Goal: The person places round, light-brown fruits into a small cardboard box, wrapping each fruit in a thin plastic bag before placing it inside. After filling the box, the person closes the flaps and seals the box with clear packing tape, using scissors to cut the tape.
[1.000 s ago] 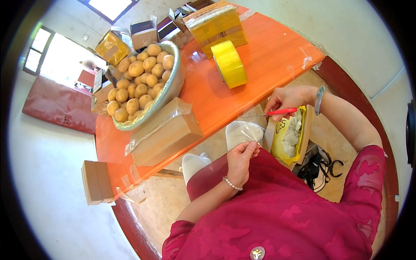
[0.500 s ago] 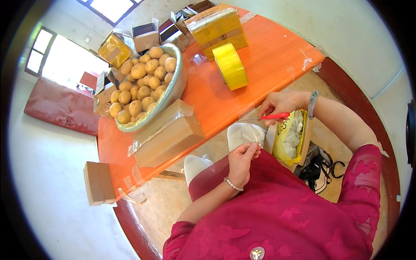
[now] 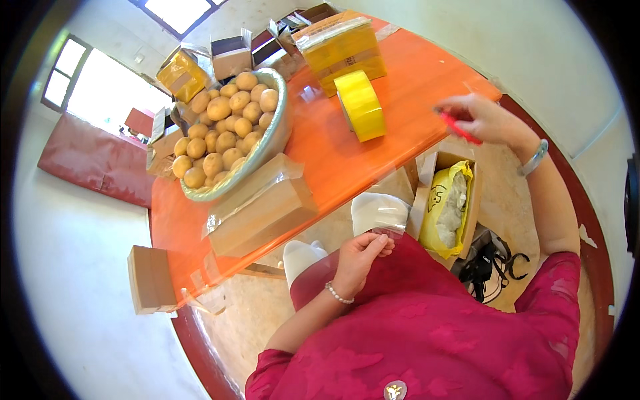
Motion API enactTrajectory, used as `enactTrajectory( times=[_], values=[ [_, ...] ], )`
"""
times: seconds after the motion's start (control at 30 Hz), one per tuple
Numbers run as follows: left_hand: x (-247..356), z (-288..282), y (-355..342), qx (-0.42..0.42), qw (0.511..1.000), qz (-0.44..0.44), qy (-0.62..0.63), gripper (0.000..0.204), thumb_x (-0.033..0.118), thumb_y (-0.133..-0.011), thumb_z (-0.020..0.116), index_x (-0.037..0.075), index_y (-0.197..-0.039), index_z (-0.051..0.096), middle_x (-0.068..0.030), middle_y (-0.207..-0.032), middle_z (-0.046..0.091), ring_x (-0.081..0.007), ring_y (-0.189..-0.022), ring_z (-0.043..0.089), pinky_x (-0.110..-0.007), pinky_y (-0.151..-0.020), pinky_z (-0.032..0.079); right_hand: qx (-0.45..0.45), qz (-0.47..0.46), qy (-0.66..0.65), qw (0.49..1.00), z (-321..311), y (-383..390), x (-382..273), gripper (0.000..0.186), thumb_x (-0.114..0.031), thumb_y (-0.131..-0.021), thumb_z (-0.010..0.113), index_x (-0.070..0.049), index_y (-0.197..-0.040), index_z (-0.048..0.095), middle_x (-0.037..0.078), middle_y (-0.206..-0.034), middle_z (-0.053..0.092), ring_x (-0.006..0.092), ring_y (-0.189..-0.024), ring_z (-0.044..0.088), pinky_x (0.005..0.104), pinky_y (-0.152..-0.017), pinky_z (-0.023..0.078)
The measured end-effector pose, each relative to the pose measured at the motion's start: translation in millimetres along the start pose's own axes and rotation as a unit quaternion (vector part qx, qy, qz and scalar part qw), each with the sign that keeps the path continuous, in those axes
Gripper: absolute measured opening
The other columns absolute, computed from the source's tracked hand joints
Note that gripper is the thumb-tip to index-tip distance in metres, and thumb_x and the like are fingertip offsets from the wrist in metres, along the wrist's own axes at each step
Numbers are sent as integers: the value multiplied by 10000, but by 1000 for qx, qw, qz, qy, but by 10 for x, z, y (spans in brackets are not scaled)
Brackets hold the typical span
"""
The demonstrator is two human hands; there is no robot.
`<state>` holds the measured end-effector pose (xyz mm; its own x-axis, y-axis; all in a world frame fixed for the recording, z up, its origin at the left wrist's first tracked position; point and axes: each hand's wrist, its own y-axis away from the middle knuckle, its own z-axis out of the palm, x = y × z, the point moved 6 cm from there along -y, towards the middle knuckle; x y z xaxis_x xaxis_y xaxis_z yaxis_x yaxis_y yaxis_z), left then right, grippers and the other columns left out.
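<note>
A short strip of clear tape [image 3: 389, 219] sticks up from my left hand [image 3: 360, 260], whose thumb and fingers pinch its lower end above my lap. Over the table's right end, my right hand [image 3: 483, 119] is closed around a slim red-handled tool [image 3: 461, 129]. Motion smears that hand, and the tool's thin metal end is hard to make out. A big roll of yellow tape [image 3: 361, 105] stands on its edge to the left of the right hand. Along the near edge lies a long cardboard box [image 3: 267, 210] with clear tape over its top.
A basin [image 3: 285, 127] heaped with round brownish-yellow fruits [image 3: 223, 140] sits on the orange table [image 3: 427, 73]. Behind are a yellow-taped box [image 3: 350, 57] and several open boxes. A small box [image 3: 152, 280] stands at far left. Below is a carton with a yellow bag [image 3: 443, 207].
My right hand has moved up and right with the red-handled tool, away from the left hand. My left hand has shifted slightly left and down, still pinching the tape.
</note>
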<state>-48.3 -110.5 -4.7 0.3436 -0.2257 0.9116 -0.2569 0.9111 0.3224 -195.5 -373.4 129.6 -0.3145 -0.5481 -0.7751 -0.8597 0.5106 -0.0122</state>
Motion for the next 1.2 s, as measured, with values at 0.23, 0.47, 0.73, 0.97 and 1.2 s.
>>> enactTrajectory(
  times=[0.23,0.47,0.73,0.97,1.2],
  values=[
    [401,-71,170,-12,997,58,-49,149,92,-912,601,-24,-887,692,-73,-850,690,-113,-779,628,-244,-716,505,-11,2,441,898,-35,-744,576,167,-28,-812,536,-8,-971,581,178,-883,649,324,-815,627,398,-708,493],
    [974,-214,361,-38,962,111,-248,130,58,-890,595,-28,-851,685,-52,-844,679,-91,-770,612,-227,-693,491,-44,1,577,816,155,-926,535,101,-45,-780,546,-44,-738,637,117,-712,646,319,-713,629,416,-674,506],
    [1250,-429,444,-39,945,128,-297,98,-2,-850,598,-24,-793,675,-64,-815,666,-119,-768,607,-249,-692,482,-39,-55,-75,995,736,87,-985,207,-152,-845,646,14,-966,666,53,-773,671,124,-745,635,279,-681,506],
    [1370,-306,469,-111,900,146,-395,56,23,-834,646,-2,-799,683,-58,-800,669,-128,-753,602,-256,-687,474,-245,-63,-488,836,1703,-19,-950,512,-245,-849,694,54,-1233,534,96,-1038,656,137,-905,612,263,-781,501],
    [1471,-365,542,-71,890,168,-417,60,34,-807,650,-3,-763,665,-68,-705,650,-138,-665,612,-263,-622,485,-222,-50,-442,868,1794,-86,-932,224,-120,-820,703,64,-943,670,77,-757,669,96,-645,620,229,-580,510]
  ],
)
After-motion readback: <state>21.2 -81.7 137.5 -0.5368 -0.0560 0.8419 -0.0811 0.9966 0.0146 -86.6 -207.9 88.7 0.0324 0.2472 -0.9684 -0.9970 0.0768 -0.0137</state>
